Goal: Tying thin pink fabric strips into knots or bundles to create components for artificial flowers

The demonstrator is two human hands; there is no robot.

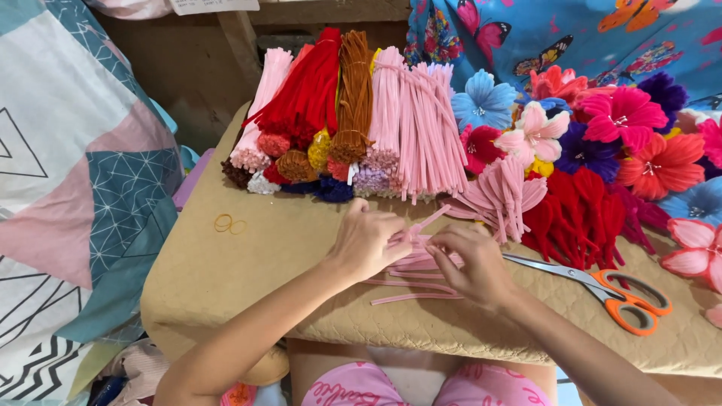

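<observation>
1. At the far left of the tan quilted tabletop [226, 278] lie two rubber bands [229, 224], well apart from the hands; they are best left there, within reach but out of the working area.
2. The left hand [368, 240] has its grip closed, fingertips pinching one end of a pink pipe cleaner [425, 223] that pokes up and to the right. A firm pinch near the tip looks best, so the wire bends where wanted.
3. The right hand [472, 263] has its grip closed too, curled over the same small cluster of cut pink pieces [414, 282] lying just below and between both hands. Keeping both hands close together seems the safest way to hold the pieces aligned.
4. The bundles of uncut stems [353, 113] sit behind the hands.
5. To the right, the orange-handled scissors [602, 289] lie blades toward the right wrist; care is needed not to brush them.
6. Finished flowers [624, 131] lie far right.
</observation>
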